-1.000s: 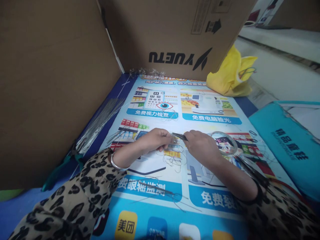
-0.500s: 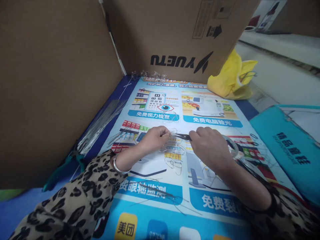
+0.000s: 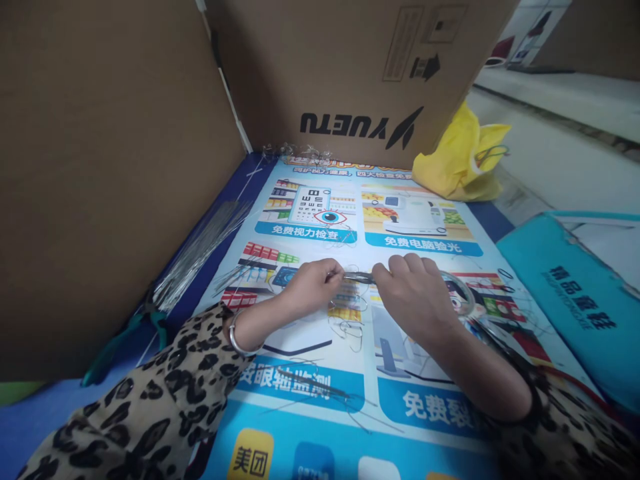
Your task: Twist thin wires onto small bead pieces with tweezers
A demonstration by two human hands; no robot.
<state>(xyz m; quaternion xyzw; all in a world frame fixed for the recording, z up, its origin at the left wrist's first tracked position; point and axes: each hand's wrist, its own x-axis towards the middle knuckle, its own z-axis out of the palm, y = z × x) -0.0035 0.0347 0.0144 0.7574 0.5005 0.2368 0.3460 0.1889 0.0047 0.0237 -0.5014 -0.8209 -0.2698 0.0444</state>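
My right hand (image 3: pixel 415 293) is closed around slim dark pliers (image 3: pixel 361 277), whose jaws point left and reach the fingertips of my left hand (image 3: pixel 315 287). The left fingers are pinched together on a thin wire, mostly hidden at the plier tips. Below the hands, bent pieces of thin wire (image 3: pixel 350 330) lie on the printed poster (image 3: pixel 320 340). More loose straight wires (image 3: pixel 320 387) rest nearer to me. A roll of clear material (image 3: pixel 467 293) sits partly behind my right hand.
Green-handled pliers (image 3: pixel 125 340) and a bundle of straight wires (image 3: pixel 200 247) lie at the left. Cardboard panels (image 3: pixel 280 80) stand behind and left. A yellow bag (image 3: pixel 455 163) is at the back right, a teal box (image 3: pixel 565 287) at the right. Tangled wire (image 3: pixel 295 152) lies at the back.
The pliers and my right hand have moved slightly left, closer to my left hand. The plier jaws now touch or nearly touch the left fingertips.
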